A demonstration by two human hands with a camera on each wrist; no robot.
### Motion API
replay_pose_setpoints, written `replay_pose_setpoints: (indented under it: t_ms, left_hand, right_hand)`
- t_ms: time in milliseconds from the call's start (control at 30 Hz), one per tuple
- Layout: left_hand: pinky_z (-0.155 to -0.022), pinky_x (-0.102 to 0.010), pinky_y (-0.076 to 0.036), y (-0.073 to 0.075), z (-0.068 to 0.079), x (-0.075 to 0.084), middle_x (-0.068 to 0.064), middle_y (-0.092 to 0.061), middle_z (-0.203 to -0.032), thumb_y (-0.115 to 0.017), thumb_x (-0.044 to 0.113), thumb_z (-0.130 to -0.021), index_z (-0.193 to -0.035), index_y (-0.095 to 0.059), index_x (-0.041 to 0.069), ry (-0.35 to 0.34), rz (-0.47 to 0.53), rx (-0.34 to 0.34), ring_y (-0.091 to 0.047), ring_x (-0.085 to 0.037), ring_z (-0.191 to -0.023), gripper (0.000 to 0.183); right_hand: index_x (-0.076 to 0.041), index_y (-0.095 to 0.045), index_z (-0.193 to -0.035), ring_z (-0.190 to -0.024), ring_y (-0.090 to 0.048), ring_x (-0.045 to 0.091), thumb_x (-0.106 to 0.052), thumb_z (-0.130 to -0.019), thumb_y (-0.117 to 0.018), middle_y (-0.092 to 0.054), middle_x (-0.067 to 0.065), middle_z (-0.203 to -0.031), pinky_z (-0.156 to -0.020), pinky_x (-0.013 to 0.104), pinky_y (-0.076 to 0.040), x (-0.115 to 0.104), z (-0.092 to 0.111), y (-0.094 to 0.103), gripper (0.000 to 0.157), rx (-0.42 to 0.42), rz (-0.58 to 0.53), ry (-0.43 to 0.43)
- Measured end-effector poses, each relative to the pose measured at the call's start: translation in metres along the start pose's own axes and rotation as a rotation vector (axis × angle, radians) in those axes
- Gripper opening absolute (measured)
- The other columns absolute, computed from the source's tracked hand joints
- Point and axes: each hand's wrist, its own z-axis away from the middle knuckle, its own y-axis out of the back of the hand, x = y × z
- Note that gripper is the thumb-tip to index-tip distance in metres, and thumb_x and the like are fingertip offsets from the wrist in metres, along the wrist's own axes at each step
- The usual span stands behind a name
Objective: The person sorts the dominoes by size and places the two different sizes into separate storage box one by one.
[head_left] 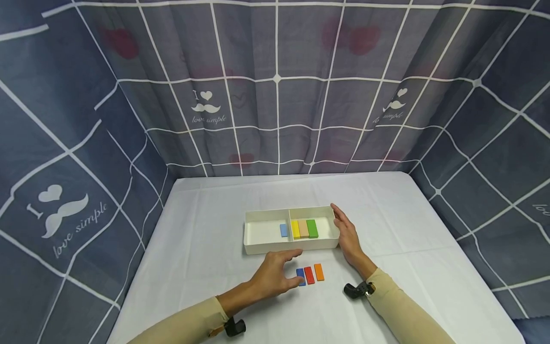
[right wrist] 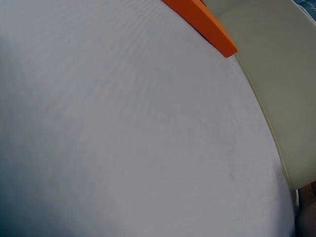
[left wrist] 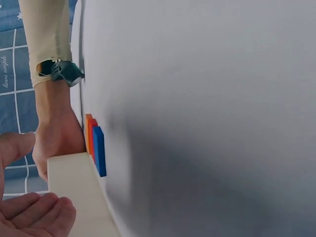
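Note:
A shallow white divided box (head_left: 266, 247) lies on the table. My right hand (head_left: 350, 241) holds its right end, with fingers at the far corner and the thumb by the rim. In front of the box, my left hand (head_left: 272, 274) hovers with thumb and fingers spread apart and nothing pinched between them. Its thumb tip overlaps a blue block (head_left: 301, 276) in the head view. Beside that lie a red block (head_left: 309, 275) and an orange block (head_left: 319, 272). In the left wrist view, the blue block (left wrist: 99, 150) stands out from the left fingers.
The box's right compartment holds a yellow block (head_left: 295, 229), a tan block (head_left: 303, 229) and a green block (head_left: 312, 228). A light blue block (head_left: 283, 230) lies in the left compartment by the divider. Grid-patterned curtains (head_left: 258, 105) surround the white-covered table (head_left: 206, 215).

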Motion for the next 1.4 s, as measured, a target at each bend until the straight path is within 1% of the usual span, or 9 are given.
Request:
replay_pose_setpoints:
  t_ms: [267,533,733,1000,1167,1300,1400]
  left_hand:
    - [-0.108,-0.038,-0.061,-0.008,0.002,-0.004,-0.017,-0.076,-0.138,-0.094,0.008,-0.084,-0.141,-0.069,-0.007,0.015,0.008,-0.009,-0.074,-0.028,-0.128,0.064]
    - [-0.109,-0.036,-0.060,-0.014,0.003,-0.011,-0.017,-0.077,-0.136,-0.094,0.003,-0.083,-0.139,-0.071,-0.006,0.087,0.060,-0.025,-0.073,-0.024,-0.129,0.060]
    - [-0.108,-0.035,-0.061,-0.018,0.003,-0.011,-0.016,-0.078,-0.135,-0.092,-0.001,-0.083,-0.137,-0.072,-0.006,0.094,0.059,-0.039,-0.075,-0.024,-0.126,0.058]
    - [-0.108,-0.033,-0.060,-0.022,0.002,-0.013,-0.013,-0.078,-0.134,-0.092,0.000,-0.083,-0.136,-0.074,-0.004,0.117,0.053,-0.065,-0.075,-0.021,-0.126,0.057]
    - [-0.108,-0.032,-0.060,-0.023,0.002,-0.013,-0.011,-0.079,-0.133,-0.092,0.000,-0.083,-0.135,-0.075,-0.004,0.112,0.032,-0.078,-0.075,-0.018,-0.125,0.055]
    - [-0.107,-0.031,-0.060,-0.024,0.001,-0.012,-0.009,-0.079,-0.132,-0.093,0.002,-0.083,-0.135,-0.075,-0.002,0.096,-0.027,-0.090,-0.074,-0.015,-0.124,0.054]
    - [-0.106,-0.031,-0.061,-0.026,0.001,-0.011,-0.009,-0.079,-0.132,-0.094,0.004,-0.084,-0.135,-0.075,-0.001,0.084,-0.082,-0.093,-0.075,-0.016,-0.124,0.055]
  right_hand:
    - [-0.013,-0.036,-0.172,-0.171,-0.017,0.028,-0.010,-0.117,-0.035,-0.027,0.007,-0.182,-0.139,0.053,-0.012,-0.001,-0.001,-0.001,0.055,0.004,-0.001,-0.001]
    - [-0.013,-0.036,-0.172,-0.171,-0.017,0.025,-0.010,-0.117,-0.033,-0.028,0.006,-0.182,-0.140,0.050,-0.012,0.001,0.000,-0.002,0.055,0.009,-0.013,-0.005]
    - [-0.011,-0.036,-0.172,-0.171,-0.017,0.025,-0.009,-0.117,-0.033,-0.028,0.006,-0.182,-0.140,0.050,-0.011,-0.001,0.001,-0.002,0.055,0.009,-0.020,-0.003]
    - [-0.014,-0.037,-0.172,-0.170,-0.018,0.025,-0.010,-0.117,-0.034,-0.028,0.006,-0.182,-0.140,0.050,-0.012,-0.001,0.000,-0.002,0.055,0.010,-0.014,-0.009]
    - [-0.014,-0.037,-0.172,-0.170,-0.018,0.025,-0.010,-0.117,-0.034,-0.028,0.005,-0.182,-0.140,0.049,-0.012,0.000,0.000,-0.002,0.055,0.011,-0.015,-0.012]
    - [-0.014,-0.037,-0.172,-0.170,-0.018,0.025,-0.011,-0.117,-0.034,-0.028,0.005,-0.182,-0.140,0.049,-0.012,0.000,0.000,-0.002,0.055,0.010,-0.016,-0.013]
    - [-0.014,-0.037,-0.172,-0.170,-0.018,0.025,-0.011,-0.117,-0.034,-0.028,0.005,-0.182,-0.140,0.049,-0.012,0.000,0.000,-0.002,0.055,0.010,-0.020,-0.012]
